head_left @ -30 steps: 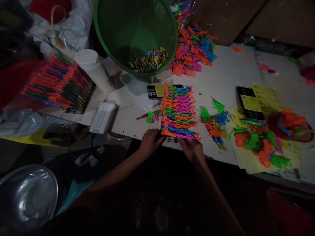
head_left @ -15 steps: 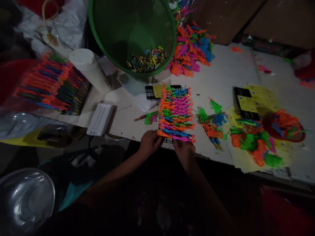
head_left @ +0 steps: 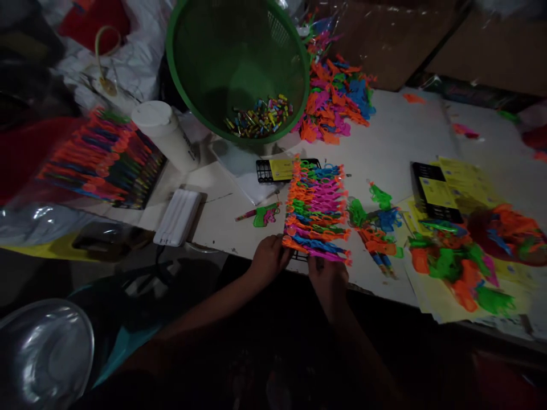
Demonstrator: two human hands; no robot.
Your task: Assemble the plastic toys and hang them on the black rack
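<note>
At the table's near edge, a black rack (head_left: pixel 300 257) holds a dense row of small plastic toy guns (head_left: pixel 318 208) in orange, pink, blue and green. My left hand (head_left: pixel 268 257) has its fingers closed at the rack's near left corner. The near right corner is gripped by my right hand (head_left: pixel 329 280), its fingertips partly hidden under the toys. A loose green and pink toy gun (head_left: pixel 262 215) with a thin tube lies just left of the rack. Behind the rack, another black rack with a yellow label (head_left: pixel 280 169) is partly covered.
A green basket (head_left: pixel 171 62) with small colourful tubes stands at the back, beside a heap of plastic pieces (head_left: pixel 335 102). Left are a white bottle (head_left: pixel 171 142), a power bank (head_left: pixel 177 217) and a filled rack (head_left: pixel 111 159). Loose toys (head_left: pixel 378 228) and yellow cards (head_left: pixel 465 176) lie right.
The view has shifted, so most things sit lower and further right. The filled rack has moved slightly right, away from the loose green toy gun. Both hands stay on the rack.
</note>
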